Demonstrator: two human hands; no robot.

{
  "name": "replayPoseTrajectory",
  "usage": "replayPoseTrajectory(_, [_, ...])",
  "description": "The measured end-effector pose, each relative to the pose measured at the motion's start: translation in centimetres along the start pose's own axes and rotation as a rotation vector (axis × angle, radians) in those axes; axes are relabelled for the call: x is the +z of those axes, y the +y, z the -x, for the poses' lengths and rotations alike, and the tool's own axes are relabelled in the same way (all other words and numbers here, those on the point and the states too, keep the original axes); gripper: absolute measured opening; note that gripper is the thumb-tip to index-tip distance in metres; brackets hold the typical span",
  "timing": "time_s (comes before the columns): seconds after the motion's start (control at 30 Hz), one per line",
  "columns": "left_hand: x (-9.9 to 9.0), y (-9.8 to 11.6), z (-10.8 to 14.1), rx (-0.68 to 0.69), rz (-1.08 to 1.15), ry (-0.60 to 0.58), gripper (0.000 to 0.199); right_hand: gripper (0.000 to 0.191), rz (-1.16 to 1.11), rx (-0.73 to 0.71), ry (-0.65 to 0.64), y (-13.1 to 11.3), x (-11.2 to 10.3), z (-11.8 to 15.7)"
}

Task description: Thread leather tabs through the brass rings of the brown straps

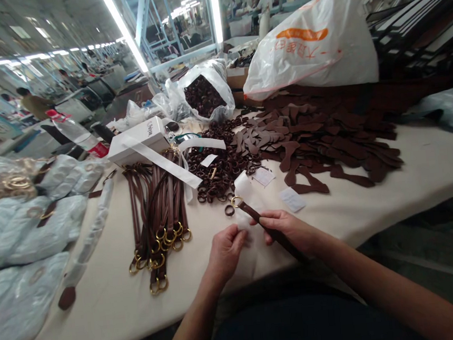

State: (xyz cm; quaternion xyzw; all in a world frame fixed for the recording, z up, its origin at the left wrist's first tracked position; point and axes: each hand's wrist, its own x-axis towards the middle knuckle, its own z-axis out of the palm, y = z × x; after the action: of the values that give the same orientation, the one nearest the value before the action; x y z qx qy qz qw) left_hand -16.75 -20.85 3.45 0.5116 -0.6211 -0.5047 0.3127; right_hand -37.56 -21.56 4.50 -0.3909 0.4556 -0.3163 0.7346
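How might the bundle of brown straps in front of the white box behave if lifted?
The brown straps are narrow and some curve, so they would probably droop. Their gold rings, bunched at the near ends, may snag one another.

Bare left hand (224, 250), bare right hand (289, 230), bare forearms (362, 269) — dark navy clothing (295, 325) below.

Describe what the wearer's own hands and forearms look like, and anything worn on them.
The left hand and right hand are both bare, without gloves. No sleeve covers either forearm as far as the picture shows, and no watch or bracelet is visible. No cables or markings show on them. Dark clothing shows between the forearms.
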Motion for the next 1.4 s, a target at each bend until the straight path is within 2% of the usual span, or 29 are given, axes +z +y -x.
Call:
replayPoseTrajectory(0.07, [0.4, -0.2, 0.0, -0.02, 0.113, 0.012, 0.022, 0.066, -0.004, 0.0, 0.035, -0.2, 0.0, -0.7])
replayPoseTrajectory(0.13, [0.4, -0.3, 0.2, -0.049, 0.249, -0.027, 0.02, 0.065, 0.009, -0.028, 0.081, -0.6, -0.2, -1.3])
replayPoseTrajectory(0.27, [0.2, -0.3, 0.6, -0.154, 0.409, -0.235, 0.026, 0.059, 0.073, -0.146, 0.141, -2.3, -0.3, -1.9])
replayPoseTrajectory(0.37, [0.2, -0.3, 0.4, -0.216, 0.463, -0.316, 0.025, 0.053, 0.176, -0.212, 0.149, -3.7, 0.3, -2.3])
replayPoseTrajectory(0.47, [0.0, -0.3, -0.4, -0.241, 0.516, -0.25, 0.031, 0.051, 0.224, -0.224, 0.144, -4.9, 0.7, -2.8])
replayPoseTrajectory(0.53, [-0.7, -0.4, -1.1, -0.25, 0.615, -0.101, 0.034, 0.049, 0.215, -0.237, 0.156, -5.5, 0.6, -2.9])
replayPoseTrajectory(0.67, [-2.9, 0.3, -2.7, -0.247, 0.964, 0.295, 0.038, 0.042, 0.194, -0.273, 0.204, -5.8, -0.1, -1.6])
replayPoseTrajectory(0.73, [-4.0, 0.9, -3.4, -0.252, 1.091, 0.415, 0.034, 0.042, 0.262, -0.266, 0.191, -5.5, 0.1, -0.4])
replayPoseTrajectory(0.8, [-4.7, 1.6, -3.8, -0.257, 1.164, 0.472, 0.027, 0.043, 0.382, -0.25, 0.147, -4.9, 0.8, 0.8])
replayPoseTrajectory(0.93, [-4.7, 2.2, -4.4, -0.255, 1.223, 0.476, 0.015, 0.041, 0.586, -0.236, 0.05, -3.7, 2.9, 2.3])
replayPoseTrajectory(1.1, [-3.6, 1.9, -4.4, -0.238, 1.193, 0.408, 0.021, 0.038, 0.667, -0.292, 0.002, -3.2, 4.3, 2.1])
replayPoseTrajectory(1.27, [-2.7, 1.6, -3.6, -0.251, 1.154, 0.345, 0.029, 0.031, 0.725, -0.333, 0.035, -2.9, 4.2, 1.3])
replayPoseTrajectory(1.4, [-1.3, 1.2, -2.6, -0.27, 1.047, 0.219, 0.043, 0.028, 0.728, -0.331, 0.08, -2.7, 4.5, 0.3])
